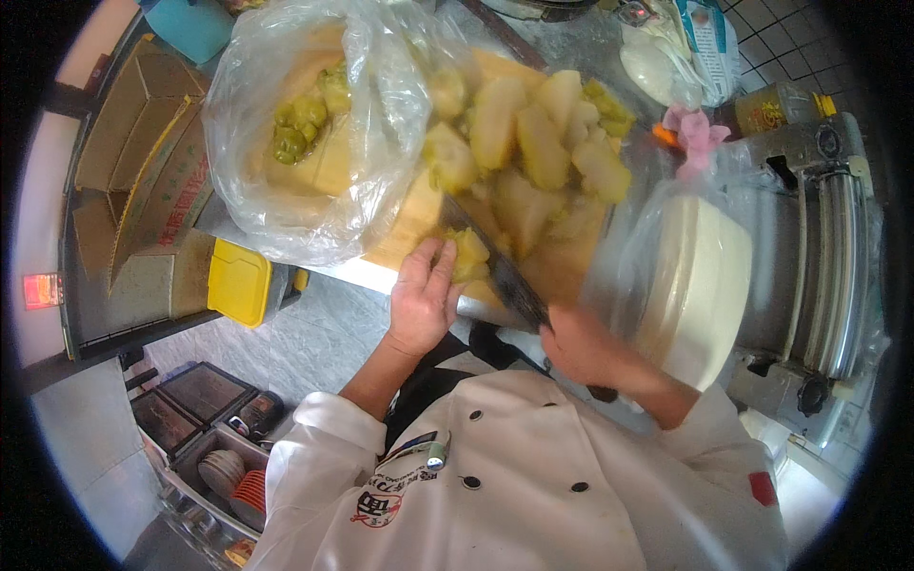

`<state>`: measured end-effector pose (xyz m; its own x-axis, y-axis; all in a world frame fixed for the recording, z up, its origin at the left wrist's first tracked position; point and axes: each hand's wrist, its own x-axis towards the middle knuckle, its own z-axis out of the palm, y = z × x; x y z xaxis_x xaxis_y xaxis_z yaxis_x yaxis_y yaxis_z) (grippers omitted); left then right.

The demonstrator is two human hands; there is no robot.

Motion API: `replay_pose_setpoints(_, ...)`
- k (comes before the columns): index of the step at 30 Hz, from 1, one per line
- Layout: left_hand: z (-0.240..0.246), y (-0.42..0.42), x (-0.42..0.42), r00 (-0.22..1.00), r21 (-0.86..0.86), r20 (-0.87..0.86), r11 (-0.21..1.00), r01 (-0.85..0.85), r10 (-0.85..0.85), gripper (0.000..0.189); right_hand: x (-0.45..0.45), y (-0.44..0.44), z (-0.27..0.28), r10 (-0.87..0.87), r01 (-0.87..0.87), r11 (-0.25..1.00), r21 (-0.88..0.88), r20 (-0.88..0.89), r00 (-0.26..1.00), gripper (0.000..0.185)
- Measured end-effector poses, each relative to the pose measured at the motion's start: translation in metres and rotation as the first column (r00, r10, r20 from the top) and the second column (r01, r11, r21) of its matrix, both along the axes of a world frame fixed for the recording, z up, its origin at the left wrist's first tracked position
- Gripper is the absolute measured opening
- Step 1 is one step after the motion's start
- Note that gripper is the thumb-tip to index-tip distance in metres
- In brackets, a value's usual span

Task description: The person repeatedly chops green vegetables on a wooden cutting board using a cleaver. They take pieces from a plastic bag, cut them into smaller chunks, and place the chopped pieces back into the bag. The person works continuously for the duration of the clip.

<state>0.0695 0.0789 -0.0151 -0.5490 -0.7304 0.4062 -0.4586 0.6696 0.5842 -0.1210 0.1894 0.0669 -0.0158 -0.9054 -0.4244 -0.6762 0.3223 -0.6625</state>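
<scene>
My right hand (585,346) grips the handle of a dark-bladed kitchen knife (510,275), which slants up and left across the wooden cutting board (400,225). Pressed beside the blade is a yellow-green piece of pickled vegetable (468,253), with the fingers of my left hand (426,292) on its left side. Beyond the knife lies a heap of large cut pickled vegetable pieces (532,139), pale inside and somewhat blurred. An opened clear plastic bag (378,150) covers the board's left part, with knobbly green vegetable lumps (303,125) inside.
At right, a large white block (696,285) in clear plastic stands before a metal roller machine (821,264). A bottle with a yellow cap (778,108) lies behind it. Leftward are a cardboard box (146,150) and a yellow-lidded bin (239,282). Stacked bowls (223,471) sit lower left.
</scene>
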Motion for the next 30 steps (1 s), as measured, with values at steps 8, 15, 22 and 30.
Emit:
replay_pose_setpoints(8, -0.003, -0.009, 0.010, 0.992, 0.150, -0.110, 0.988, -0.038, 0.055, 0.057, 0.007, 0.017, -0.025, 0.009, -0.010, 0.999, -0.031, -0.044, 0.999, 0.016)
replay_pose_setpoints(15, -0.004, -0.027, 0.020, 0.866, 0.822, -0.446, 0.486, 0.296, 0.227, 0.041, -0.004, 0.026, -0.013, -0.082, 0.074, 0.980, -0.182, -0.035, 0.996, 0.016)
replay_pose_setpoints(22, 0.012, -0.035, 0.015, 0.938, 0.885, -0.269, 0.439, 0.153, 0.217, 0.031, -0.009, 0.022, 0.004, -0.145, 0.145, 0.970, -0.193, 0.011, 0.989, 0.017)
replay_pose_setpoints(30, 0.017, -0.044, 0.003, 0.948, 0.843, -0.196, 0.537, 0.033, 0.249, 0.029, -0.017, 0.037, 0.026, -0.300, 0.308, 0.946, -0.100, 0.085, 0.950, 0.017)
